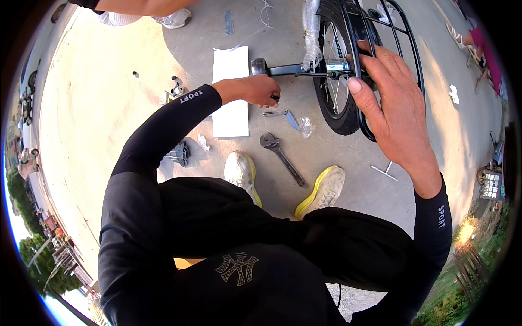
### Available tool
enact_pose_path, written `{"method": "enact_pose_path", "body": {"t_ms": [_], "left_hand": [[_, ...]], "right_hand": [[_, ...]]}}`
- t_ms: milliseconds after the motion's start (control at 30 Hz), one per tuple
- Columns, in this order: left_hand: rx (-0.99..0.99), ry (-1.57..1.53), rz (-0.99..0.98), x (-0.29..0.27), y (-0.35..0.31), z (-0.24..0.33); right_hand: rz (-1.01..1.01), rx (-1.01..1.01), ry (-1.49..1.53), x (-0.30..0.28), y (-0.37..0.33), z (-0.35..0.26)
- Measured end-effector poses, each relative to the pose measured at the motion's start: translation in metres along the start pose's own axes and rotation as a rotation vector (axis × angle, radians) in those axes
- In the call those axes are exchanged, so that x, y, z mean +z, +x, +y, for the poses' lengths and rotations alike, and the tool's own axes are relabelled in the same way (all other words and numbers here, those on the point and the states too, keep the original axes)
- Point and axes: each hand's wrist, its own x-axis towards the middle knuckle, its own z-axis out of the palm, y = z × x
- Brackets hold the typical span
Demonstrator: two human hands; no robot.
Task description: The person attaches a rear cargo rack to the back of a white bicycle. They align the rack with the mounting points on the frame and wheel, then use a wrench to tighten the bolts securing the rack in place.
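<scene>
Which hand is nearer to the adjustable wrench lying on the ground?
Left. The left hand is just above the adjustable wrench, gripping a small tool. The right hand holds the bicycle wheel, farther right.

My right hand [394,106] grips the black rear rack [405,32] over the bicycle wheel [333,81], fingers [354,85] wrapped on its rail. My left hand [258,89] closes on a small tool by the axle. An adjustable wrench [281,157] lies on the concrete floor [109,108] near my shoes, beside a white sheet [231,92].
</scene>
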Motion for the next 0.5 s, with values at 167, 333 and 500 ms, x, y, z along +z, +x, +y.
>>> {"method": "enact_pose_path", "body": {"t_ms": [167, 333, 500], "left_hand": [[-0.116, 0.174, 0.094, 0.092, -0.003, -0.021], [0.043, 0.2, 0.194, 0.111, -0.035, -0.051], [-0.189, 0.341, 0.22, 0.06, -0.038, -0.04]], "right_hand": [[0.026, 0.01, -0.009, -0.001, -0.003, 0.001], [0.05, 0.004, 0.04, -0.002, -0.004, -0.001], [0.057, -0.022, 0.171, -0.006, -0.004, 0.012]]}}
